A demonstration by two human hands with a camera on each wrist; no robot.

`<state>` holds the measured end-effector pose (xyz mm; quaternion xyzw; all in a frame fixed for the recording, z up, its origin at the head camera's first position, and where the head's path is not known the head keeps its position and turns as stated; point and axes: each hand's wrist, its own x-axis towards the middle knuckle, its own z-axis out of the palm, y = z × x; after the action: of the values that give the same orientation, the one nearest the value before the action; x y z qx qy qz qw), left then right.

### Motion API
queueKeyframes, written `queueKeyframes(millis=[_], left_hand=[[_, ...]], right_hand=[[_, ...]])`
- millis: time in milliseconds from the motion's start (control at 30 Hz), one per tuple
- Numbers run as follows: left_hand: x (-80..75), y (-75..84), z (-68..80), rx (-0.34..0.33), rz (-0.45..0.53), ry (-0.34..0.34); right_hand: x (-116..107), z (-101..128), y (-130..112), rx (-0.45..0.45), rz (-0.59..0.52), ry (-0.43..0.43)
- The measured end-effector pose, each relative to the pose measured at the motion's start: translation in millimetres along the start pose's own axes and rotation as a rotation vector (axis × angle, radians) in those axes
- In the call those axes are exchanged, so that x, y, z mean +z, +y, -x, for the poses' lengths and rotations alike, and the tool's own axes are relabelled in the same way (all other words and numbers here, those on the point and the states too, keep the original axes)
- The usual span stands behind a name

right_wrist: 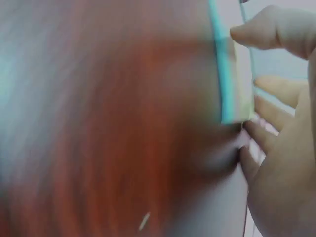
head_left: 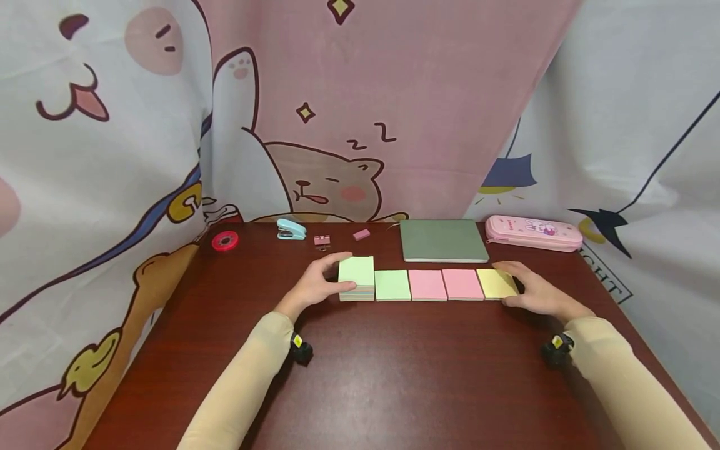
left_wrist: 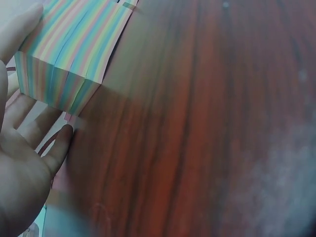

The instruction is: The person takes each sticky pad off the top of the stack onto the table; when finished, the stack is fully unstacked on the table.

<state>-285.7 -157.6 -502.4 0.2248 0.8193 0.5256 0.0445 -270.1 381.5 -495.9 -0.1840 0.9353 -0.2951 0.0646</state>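
A tall stack of sticky notes point(head_left: 357, 275), green on top with rainbow-striped sides, stands at the left end of a row on the table. My left hand point(head_left: 320, 285) grips it from the left, thumb at the near side and fingers at the far side. To its right lie a green pad point(head_left: 392, 285), two pink pads point(head_left: 427, 285) and a yellow sticky note pad point(head_left: 496, 284), edge against edge. My right hand point(head_left: 537, 292) holds the yellow pad between thumb and fingers at the right end. In the right wrist view that pad's side point(right_wrist: 234, 79) is blurred.
Along the back of the dark wooden table point(head_left: 382, 375) lie a red tape roll point(head_left: 225, 241), a light blue stapler point(head_left: 291, 229), a pink binder clip point(head_left: 322, 240), a pink eraser-like block point(head_left: 362, 234), a grey-green notebook point(head_left: 444, 240) and a pink pencil case point(head_left: 534, 233). Printed curtains hang behind.
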Motion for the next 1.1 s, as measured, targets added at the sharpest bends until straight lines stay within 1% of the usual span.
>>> queueKeyframes(millis=[100, 200, 300, 367, 467, 600, 667, 733, 833, 900, 1033, 1100], left_hand=[[-1.3, -1.2, 0.2, -0.001, 0.043, -0.04], [-2.1, -4.6, 1.3, -0.012, 0.076, -0.064], [-3.8, -6.6, 2.4, -0.016, 0.1, -0.057], [-4.9, -6.9, 2.9, -0.015, 0.11, -0.055], [-5.6, -7.7, 2.7, -0.015, 0.12, -0.062], [-5.0, -9.2, 1.1, -0.019, 0.13, -0.077], [-5.0, -9.4, 0.6, -0.021, 0.131, -0.082], [-5.1, -9.9, 0.3, -0.02, 0.134, -0.089], [-5.2, -11.0, -0.2, -0.014, 0.121, -0.096], [-5.9, -11.6, -0.3, -0.009, 0.118, -0.096], [-7.3, -11.8, 0.9, -0.015, 0.11, -0.095], [-7.9, -12.2, 2.0, -0.023, 0.108, -0.093]], right_hand=[[0, -5, -13, -0.029, 0.005, 0.049], [7, -16, -33, -0.076, 0.025, 0.13], [20, -34, -63, -0.137, 0.032, 0.186], [31, -47, -86, -0.181, 0.028, 0.199], [50, -66, -124, -0.256, 0.004, 0.178], [75, -87, -173, -0.371, -0.002, 0.117], [85, -97, -192, -0.424, 0.012, 0.092], [94, -106, -208, -0.453, 0.023, 0.064], [104, -117, -224, -0.467, 0.043, 0.029], [108, -122, -230, -0.464, 0.057, 0.009], [112, -126, -234, -0.438, 0.066, -0.018], [112, -126, -234, -0.433, 0.071, -0.018]])
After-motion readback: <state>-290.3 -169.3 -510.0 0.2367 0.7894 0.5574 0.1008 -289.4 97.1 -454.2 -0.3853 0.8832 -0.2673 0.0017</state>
